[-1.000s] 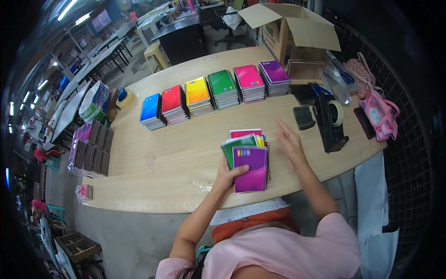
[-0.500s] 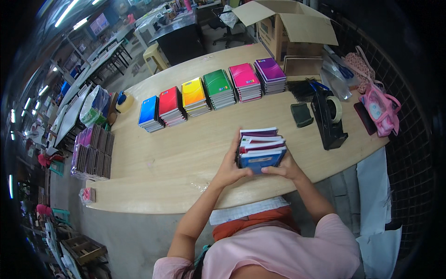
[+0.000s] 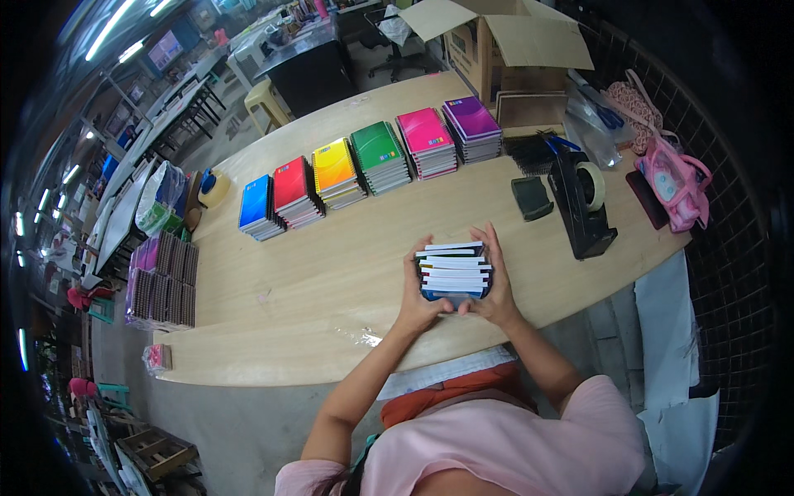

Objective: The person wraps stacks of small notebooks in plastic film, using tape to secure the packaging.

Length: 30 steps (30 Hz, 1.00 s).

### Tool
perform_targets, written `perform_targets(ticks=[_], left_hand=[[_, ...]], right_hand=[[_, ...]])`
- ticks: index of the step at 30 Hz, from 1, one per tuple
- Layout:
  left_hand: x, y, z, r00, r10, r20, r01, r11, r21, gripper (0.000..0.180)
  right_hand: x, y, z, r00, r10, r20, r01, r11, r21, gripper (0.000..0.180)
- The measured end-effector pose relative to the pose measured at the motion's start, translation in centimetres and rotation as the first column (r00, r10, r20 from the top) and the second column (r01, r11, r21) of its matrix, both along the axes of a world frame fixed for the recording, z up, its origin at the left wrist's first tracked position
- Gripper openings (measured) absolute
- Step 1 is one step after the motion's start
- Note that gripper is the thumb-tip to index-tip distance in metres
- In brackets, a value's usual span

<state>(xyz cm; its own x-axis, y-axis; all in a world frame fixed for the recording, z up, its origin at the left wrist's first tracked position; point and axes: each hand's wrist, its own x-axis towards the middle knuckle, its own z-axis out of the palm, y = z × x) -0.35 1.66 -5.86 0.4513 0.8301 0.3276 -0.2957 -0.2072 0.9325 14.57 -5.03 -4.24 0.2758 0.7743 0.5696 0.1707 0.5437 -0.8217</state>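
A small stack of spiral notebooks (image 3: 452,271) stands on edge on the wooden table (image 3: 331,273), its page edges facing up. My left hand (image 3: 416,289) grips its left side and my right hand (image 3: 496,285) grips its right side. Further back, a row of notebook piles runs across the table: blue (image 3: 256,205), red (image 3: 294,192), yellow (image 3: 337,172), green (image 3: 379,155), pink (image 3: 428,140) and purple (image 3: 471,128).
A black tape dispenser (image 3: 581,198) and a dark pad (image 3: 530,197) sit to the right. An open cardboard box (image 3: 504,45) stands at the back right, a pink bag (image 3: 674,182) at the right edge. Wrapped notebook bundles (image 3: 161,279) lie at the left end.
The stack lay flat under my hands a second ago. I lifted it and turned it on edge, and both hands now clasp its sides.
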Motion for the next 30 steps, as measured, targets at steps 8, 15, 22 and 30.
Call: perform_targets(ticks=[8, 15, 22, 30], left_hand=[[0.1, -1.2, -1.1, 0.998, -0.025, 0.049, 0.028, 0.997, -0.074, 0.123], [0.7, -2.2, -0.1, 0.995, 0.079, -0.063, -0.081, 0.996, -0.041, 0.096], [1.2, -3.0, -0.6, 0.989, 0.135, -0.059, -0.136, 0.991, -0.012, 0.097], [4.3, -6.0, 1.9, 0.937, 0.098, -0.335, -0.064, 0.992, 0.11, 0.09]], right_hand=[[-1.3, -1.1, -0.1, 0.984, -0.077, -0.158, 0.073, 0.997, -0.031, 0.131], [-1.4, -1.6, -1.7, 0.979, -0.161, -0.124, 0.147, 0.982, -0.115, 0.119], [-1.7, -2.4, -2.6, 0.965, -0.221, -0.144, 0.188, 0.959, -0.21, 0.107], [9.0, -2.5, 0.9, 0.977, -0.198, 0.085, 0.214, 0.853, -0.476, 0.08]])
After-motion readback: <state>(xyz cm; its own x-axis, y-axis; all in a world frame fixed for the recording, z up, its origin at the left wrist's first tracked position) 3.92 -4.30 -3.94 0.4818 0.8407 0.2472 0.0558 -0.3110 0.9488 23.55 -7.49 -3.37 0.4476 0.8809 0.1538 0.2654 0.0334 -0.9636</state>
